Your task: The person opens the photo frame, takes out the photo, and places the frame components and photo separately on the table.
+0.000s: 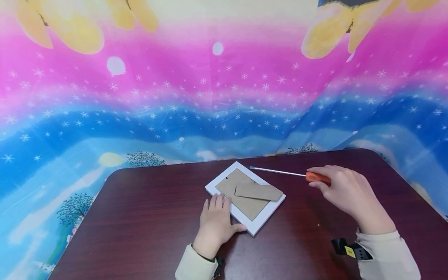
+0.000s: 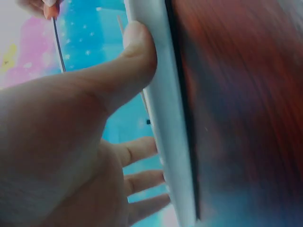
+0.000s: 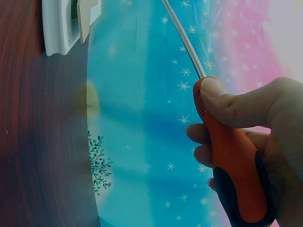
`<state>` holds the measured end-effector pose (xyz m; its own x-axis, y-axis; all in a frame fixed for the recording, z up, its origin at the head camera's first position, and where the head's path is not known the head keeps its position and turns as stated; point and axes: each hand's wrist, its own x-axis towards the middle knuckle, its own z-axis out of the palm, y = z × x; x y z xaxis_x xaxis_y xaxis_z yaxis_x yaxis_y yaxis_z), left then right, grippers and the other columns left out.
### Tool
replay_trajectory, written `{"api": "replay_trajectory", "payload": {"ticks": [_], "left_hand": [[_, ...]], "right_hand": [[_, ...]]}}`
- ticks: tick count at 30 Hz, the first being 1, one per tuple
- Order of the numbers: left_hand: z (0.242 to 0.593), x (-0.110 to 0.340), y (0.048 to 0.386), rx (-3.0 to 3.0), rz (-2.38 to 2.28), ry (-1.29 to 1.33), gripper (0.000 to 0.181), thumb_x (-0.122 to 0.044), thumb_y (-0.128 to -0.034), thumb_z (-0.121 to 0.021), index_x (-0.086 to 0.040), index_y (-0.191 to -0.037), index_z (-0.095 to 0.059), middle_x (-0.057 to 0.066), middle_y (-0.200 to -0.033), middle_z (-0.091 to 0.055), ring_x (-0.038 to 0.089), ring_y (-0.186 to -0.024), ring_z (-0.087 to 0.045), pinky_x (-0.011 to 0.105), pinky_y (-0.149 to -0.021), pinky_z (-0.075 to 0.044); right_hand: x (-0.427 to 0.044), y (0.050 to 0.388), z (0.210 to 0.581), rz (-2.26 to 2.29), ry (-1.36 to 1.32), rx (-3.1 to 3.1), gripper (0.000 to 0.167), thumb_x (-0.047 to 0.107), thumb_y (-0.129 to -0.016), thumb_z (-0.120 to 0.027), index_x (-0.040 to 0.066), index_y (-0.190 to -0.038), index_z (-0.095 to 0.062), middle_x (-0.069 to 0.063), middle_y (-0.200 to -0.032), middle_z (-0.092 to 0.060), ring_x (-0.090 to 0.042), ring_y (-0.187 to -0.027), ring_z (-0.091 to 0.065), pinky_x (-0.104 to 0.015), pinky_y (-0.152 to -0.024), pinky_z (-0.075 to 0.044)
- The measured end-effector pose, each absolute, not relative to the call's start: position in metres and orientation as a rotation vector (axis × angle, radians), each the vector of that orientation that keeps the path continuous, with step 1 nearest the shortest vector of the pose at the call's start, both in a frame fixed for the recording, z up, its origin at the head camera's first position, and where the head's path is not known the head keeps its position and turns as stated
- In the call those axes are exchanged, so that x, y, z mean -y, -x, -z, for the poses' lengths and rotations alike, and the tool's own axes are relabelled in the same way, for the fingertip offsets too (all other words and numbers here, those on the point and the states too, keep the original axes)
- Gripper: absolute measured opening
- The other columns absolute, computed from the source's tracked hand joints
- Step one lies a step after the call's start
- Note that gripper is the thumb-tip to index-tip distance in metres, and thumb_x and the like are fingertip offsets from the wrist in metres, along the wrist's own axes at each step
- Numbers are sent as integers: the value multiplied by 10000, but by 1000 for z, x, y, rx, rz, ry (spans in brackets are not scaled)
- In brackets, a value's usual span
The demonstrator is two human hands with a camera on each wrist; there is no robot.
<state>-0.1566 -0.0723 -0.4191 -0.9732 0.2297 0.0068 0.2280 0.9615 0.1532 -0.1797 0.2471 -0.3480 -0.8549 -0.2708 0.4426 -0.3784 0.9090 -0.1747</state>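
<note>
A white picture frame (image 1: 260, 222) lies face down on the table, its brown backing board (image 1: 250, 208) upward and turned cornerwise to me. A brown stand flap (image 1: 257, 191) on the backing points toward the right corner. My left hand (image 1: 215, 225) rests along the frame's near-left edge, fingers extended, with the thumb by the near corner. In my right hand (image 1: 350, 190) I grip a screwdriver (image 3: 236, 161) by its orange and black handle. Its metal shaft (image 1: 280, 171) points left, the tip above the frame's far-right side. Small black tabs show along the backing's edge.
The dark reddish-brown table (image 1: 147, 217) has rounded far corners. Behind it hangs a pink and blue printed cloth (image 1: 196, 89) with snowflakes. A black strap with a yellow label (image 1: 350, 251) is at the right cuff.
</note>
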Motion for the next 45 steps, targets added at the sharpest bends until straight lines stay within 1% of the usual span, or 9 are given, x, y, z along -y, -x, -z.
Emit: {"api": "replay_trajectory", "payload": {"ticks": [3, 8, 13, 16, 19, 25, 29, 34, 45], "left_hand": [[418, 71, 156, -3096, -213, -350, 889, -646, -784, -713, -60, -1414, -488, 172, -1464, -439, 332, -1384, -374, 515, -1106, -327], [421, 77, 161, -3115, -284, -382, 855, -607, -810, -710, -86, -1447, -479, 141, -1489, -428, 320, -1383, -381, 532, -1105, -325], [427, 88, 167, -3128, -383, -399, 851, -550, -830, -717, -65, -1474, -445, 140, -1538, -382, 319, -1411, -356, 562, -1121, -288], [429, 93, 170, -3138, -401, -382, 842, -525, -841, -712, -63, -1485, -430, 141, -1564, -349, 315, -1425, -338, 572, -1130, -265], [429, 95, 171, -3157, -358, -357, 827, -525, -848, -700, -59, -1481, -443, 135, -1556, -368, 309, -1424, -343, 569, -1135, -254], [429, 89, 171, -3202, -281, -306, 797, -570, -824, -702, -61, -1410, -518, 138, -1493, -451, 324, -1367, -410, 564, -1111, -297], [427, 83, 169, -3200, -246, -243, 821, -596, -811, -705, -59, -1403, -516, 137, -1479, -462, 324, -1357, -418, 555, -1108, -307], [423, 75, 164, -3201, -205, -187, 856, -607, -803, -710, -36, -1407, -503, 142, -1456, -480, 323, -1343, -429, 554, -1087, -335], [418, 62, 157, -3228, -73, -96, 869, -667, -773, -693, -19, -1338, -563, 146, -1362, -538, 314, -1248, -496, 542, -1009, -410]], "right_hand": [[-247, 180, 347, -355, -472, 2650, 402, 177, -737, -868, 117, -1119, -757, -75, -900, -716, -182, -659, -539, -425, -567, -451], [-248, 179, 347, -359, -460, 2659, 407, 167, -736, -869, 113, -1123, -755, -86, -908, -718, -189, -662, -543, -440, -575, -465], [-247, 178, 348, -364, -467, 2651, 409, 159, -730, -872, 109, -1119, -755, -95, -919, -721, -207, -686, -571, -474, -595, -486], [-247, 179, 349, -359, -478, 2634, 406, 156, -725, -874, 109, -1111, -757, -87, -908, -719, -197, -673, -559, -450, -580, -472], [-246, 179, 348, -357, -486, 2628, 404, 161, -728, -873, 111, -1112, -758, -81, -903, -718, -185, -660, -544, -425, -569, -457], [-245, 179, 348, -346, -489, 2633, 404, 179, -737, -868, 120, -1121, -756, -89, -921, -721, -195, -673, -558, -437, -573, -460], [-245, 179, 349, -349, -492, 2630, 394, 183, -740, -864, 123, -1115, -758, -86, -921, -722, -200, -679, -568, -447, -575, -462], [-245, 179, 349, -353, -488, 2630, 388, 183, -741, -863, 125, -1110, -759, -73, -908, -719, -189, -665, -554, -429, -563, -451], [-249, 178, 347, -346, -475, 2635, 395, 177, -739, -866, 119, -1115, -760, -85, -909, -721, -181, -652, -532, -410, -555, -443]]}}
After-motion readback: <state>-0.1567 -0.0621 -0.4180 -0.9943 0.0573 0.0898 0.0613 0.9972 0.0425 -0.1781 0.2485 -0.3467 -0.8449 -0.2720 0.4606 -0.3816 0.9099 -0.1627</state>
